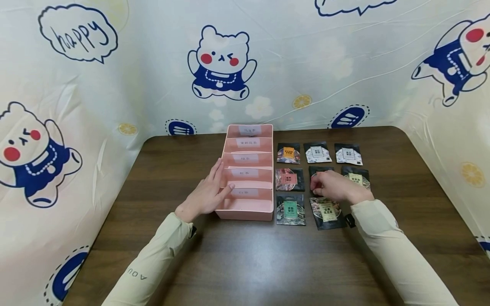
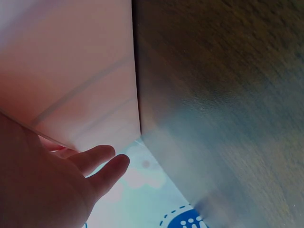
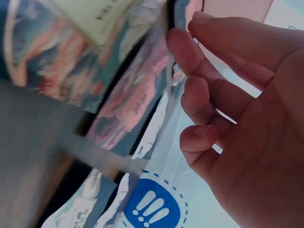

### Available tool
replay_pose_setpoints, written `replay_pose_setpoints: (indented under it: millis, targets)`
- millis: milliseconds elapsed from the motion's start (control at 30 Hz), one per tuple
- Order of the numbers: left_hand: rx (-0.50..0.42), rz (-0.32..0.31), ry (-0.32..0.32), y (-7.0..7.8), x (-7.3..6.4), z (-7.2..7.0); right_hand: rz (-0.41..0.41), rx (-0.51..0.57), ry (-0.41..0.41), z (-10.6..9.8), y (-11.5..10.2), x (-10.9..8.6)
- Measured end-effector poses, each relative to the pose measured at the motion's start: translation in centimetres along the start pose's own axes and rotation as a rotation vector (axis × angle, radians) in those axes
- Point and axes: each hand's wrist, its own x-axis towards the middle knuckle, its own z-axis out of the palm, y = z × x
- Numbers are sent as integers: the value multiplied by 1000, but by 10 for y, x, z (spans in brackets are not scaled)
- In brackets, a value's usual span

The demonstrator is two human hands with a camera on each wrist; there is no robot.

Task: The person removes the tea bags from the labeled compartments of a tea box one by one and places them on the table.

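A pink divided box [image 1: 245,215] with white labels on its compartments stands on the table. My left hand [image 1: 206,191] rests on its left rim, thumb reaching over the inside; two straight fingers [image 2: 109,173] show past the rim in the left wrist view. My right hand [image 1: 337,185] bends over a dark tea packet with a red label [image 1: 318,170], mostly covered by it. In the right wrist view the thumb and index fingertips [image 3: 183,45] come close together at the edge of a reddish packet [image 3: 133,104]; I cannot tell whether they pinch it.
Several more tea packets lie in rows right of the box, among them a green-labelled one [image 1: 291,210], a pink-labelled one [image 1: 289,179] and a cream-labelled one [image 1: 327,213] below my right hand. A printed cloth [image 1: 268,76] hangs behind the wooden table [image 1: 245,263].
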Motion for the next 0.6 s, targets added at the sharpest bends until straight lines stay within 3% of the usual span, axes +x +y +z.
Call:
replay_pose_setpoints:
  millis: [100, 267, 467, 600]
  targets:
    - [0, 0, 4, 0, 0, 0, 4, 19, 35, -5, -5, 5]
    - [0, -4, 10, -1, -2, -1, -32, 20, 171, -12, -20, 22]
    - [10, -10, 8, -1, -2, 0, -63, 37, 372, -18, -42, 54]
    - [10, -13, 7, 1, -2, 0, -60, 55, 447, -17, -54, 80]
